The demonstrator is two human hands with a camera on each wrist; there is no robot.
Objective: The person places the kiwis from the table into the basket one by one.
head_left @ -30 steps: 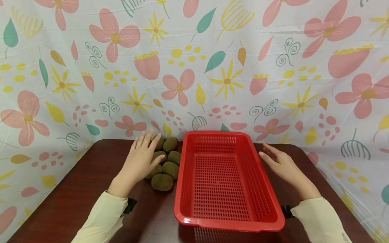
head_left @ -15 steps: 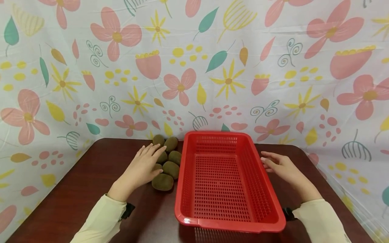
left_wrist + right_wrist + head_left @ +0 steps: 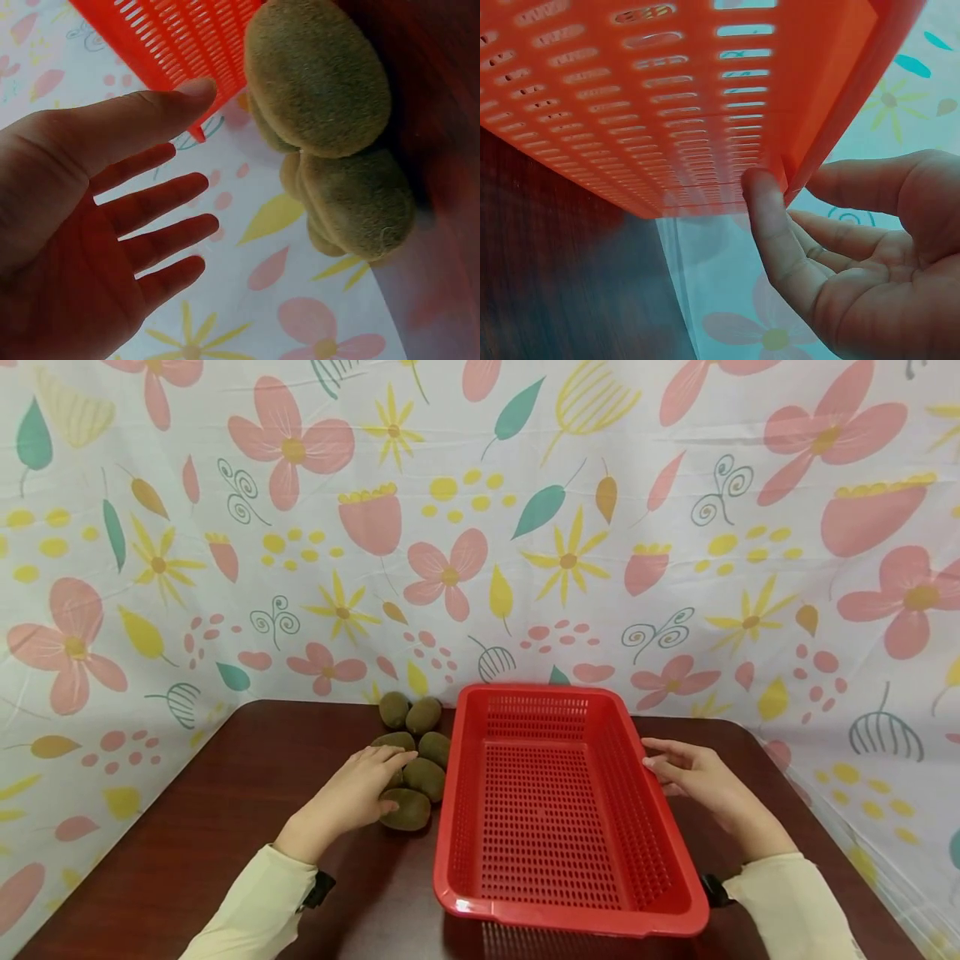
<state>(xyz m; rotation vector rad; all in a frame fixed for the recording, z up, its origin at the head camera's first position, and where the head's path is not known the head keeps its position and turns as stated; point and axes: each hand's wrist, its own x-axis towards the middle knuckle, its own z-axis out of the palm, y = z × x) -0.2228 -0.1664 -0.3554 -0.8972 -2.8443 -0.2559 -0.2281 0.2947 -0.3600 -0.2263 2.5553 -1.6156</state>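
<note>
Kiwifruit (image 3: 423, 779), brown, fuzzy and oval, lie clustered on the bench (image 3: 225, 802) beside a red perforated basket (image 3: 570, 917). Left grip (image 3: 356, 785), fingers extended and unloaded, partly obscures them. Right grip (image 3: 693, 774) is at the basket's rim; whether it grasps cannot be determined. Floral cloth (image 3: 480, 627) hangs behind.

basically a curtained-off nook, home or office can't tell, creased floral cloth (image 3: 465, 510) on three sides, dark brown bench (image 3: 225, 793) inside

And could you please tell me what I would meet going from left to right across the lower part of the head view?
Left sleeve, left hand, kiwis, basket, right hand, right sleeve.
</note>
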